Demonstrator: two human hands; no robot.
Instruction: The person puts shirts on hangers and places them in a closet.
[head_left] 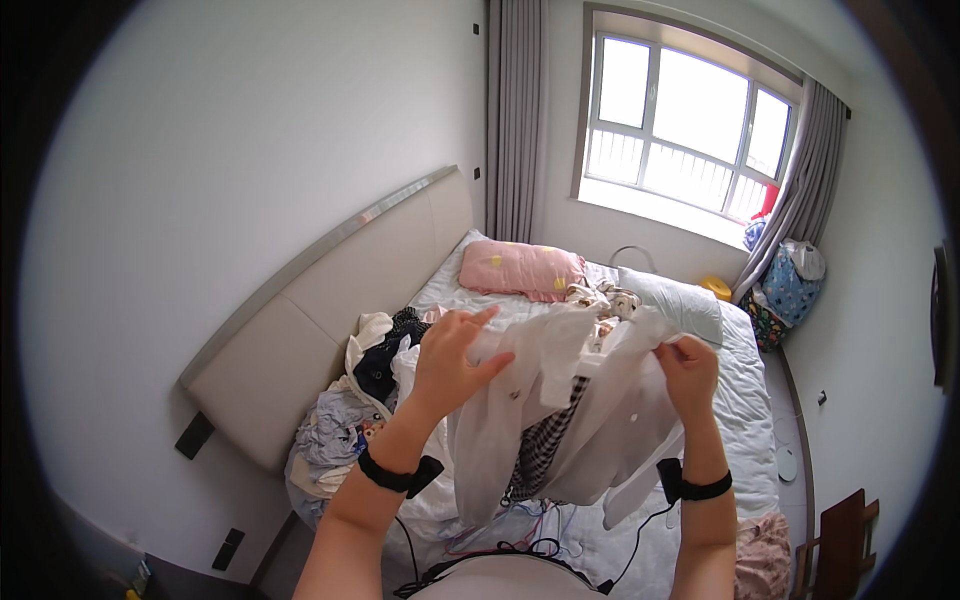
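A sheer white shirt (625, 440) is held up in front of me above the bed. At its right shoulder, my right hand (690, 375) pinches the thin cloth between thumb and fingers. My left hand (450, 360) is beside the shirt's left shoulder, thumb and forefinger spread apart; whether it touches the fabric is hard to make out. Between the shirt's front panels shows a black-and-white checked cloth (545, 440). Thin pink and blue hangers (545, 525) lie on the bed below the shirt, partly hidden by it.
Mixed clothes (345, 425) are heaped on the bed's left side. A pink pillow (520, 268) and a pale pillow (670, 300) rest at the far end. A pink garment (763, 560) lies near right, beside a wooden chair (842, 545). Filled bags (790, 285) stand under the window.
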